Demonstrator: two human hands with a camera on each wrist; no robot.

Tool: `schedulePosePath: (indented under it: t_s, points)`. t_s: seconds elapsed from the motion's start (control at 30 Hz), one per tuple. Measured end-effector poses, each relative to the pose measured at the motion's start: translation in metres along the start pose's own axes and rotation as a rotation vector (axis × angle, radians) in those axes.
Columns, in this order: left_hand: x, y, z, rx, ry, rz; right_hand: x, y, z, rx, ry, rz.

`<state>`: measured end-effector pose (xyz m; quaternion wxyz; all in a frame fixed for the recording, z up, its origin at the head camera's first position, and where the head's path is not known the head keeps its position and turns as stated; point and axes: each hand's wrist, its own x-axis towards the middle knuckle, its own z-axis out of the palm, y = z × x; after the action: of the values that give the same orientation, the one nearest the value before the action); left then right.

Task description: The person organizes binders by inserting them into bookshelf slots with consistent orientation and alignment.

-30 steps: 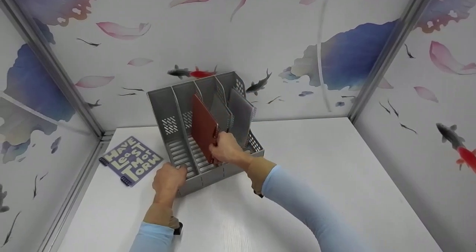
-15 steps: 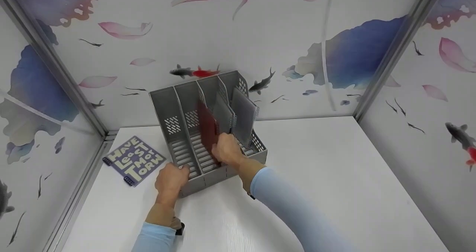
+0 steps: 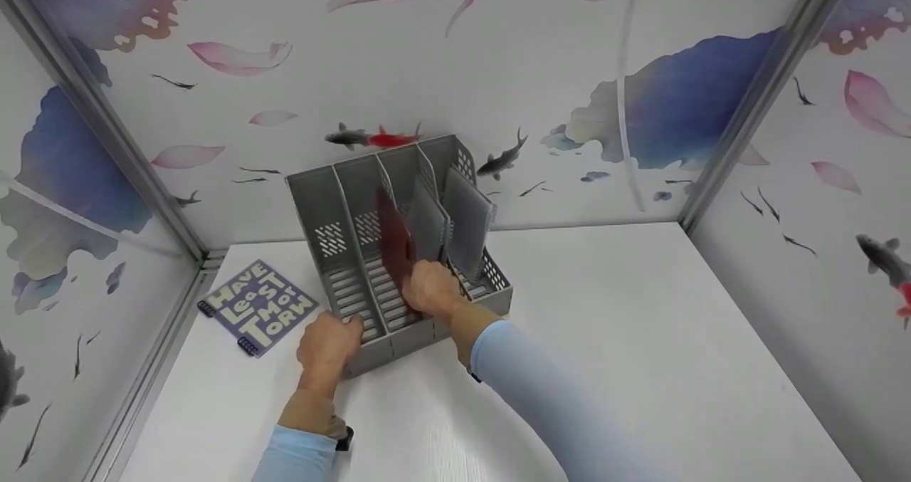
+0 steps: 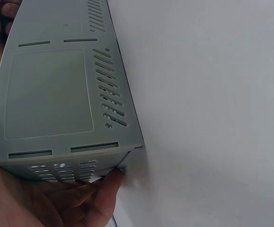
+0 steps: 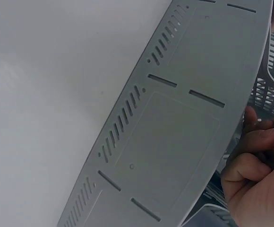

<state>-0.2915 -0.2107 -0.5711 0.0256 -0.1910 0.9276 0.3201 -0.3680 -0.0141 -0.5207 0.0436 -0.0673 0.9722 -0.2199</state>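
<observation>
A grey file organizer (image 3: 402,341) with several upright compartments stands at an angle on the table. My left hand (image 3: 329,347) grips its front left corner; in the left wrist view, that hand's fingers (image 4: 106,198) curl around the perforated side. My right hand (image 3: 432,287) holds the front edge of a red notebook (image 3: 395,236), which stands upright in the second compartment from the left. In the right wrist view the fingers (image 5: 248,170) are curled behind the organizer's front wall, and the notebook is hidden. A grey notebook (image 3: 427,222) and a pale translucent-looking notebook (image 3: 466,218) stand farther right.
A purple notebook (image 3: 257,307) with large pale lettering lies flat left of the organizer. The white table (image 3: 605,339) extends to the right and front. Printed wall panels (image 3: 341,48) enclose the back and both sides, close behind the organizer.
The red notebook has gone deeper into its compartment and stands more upright, the right hand moving with it. My left hand keeps its grip on the corner. The view has shifted slightly.
</observation>
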Motion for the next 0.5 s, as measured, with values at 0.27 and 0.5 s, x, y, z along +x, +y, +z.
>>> schedulePosePath:
  t_s: [0.27,0.5]
  points:
    - [-0.001,0.000,0.002,-0.002,0.004,0.002,0.010,-0.005,0.011,0.044,-0.019,0.033]
    - [-0.002,0.000,-0.001,0.011,0.010,0.015,0.031,0.005,0.023,0.086,-0.090,0.036]
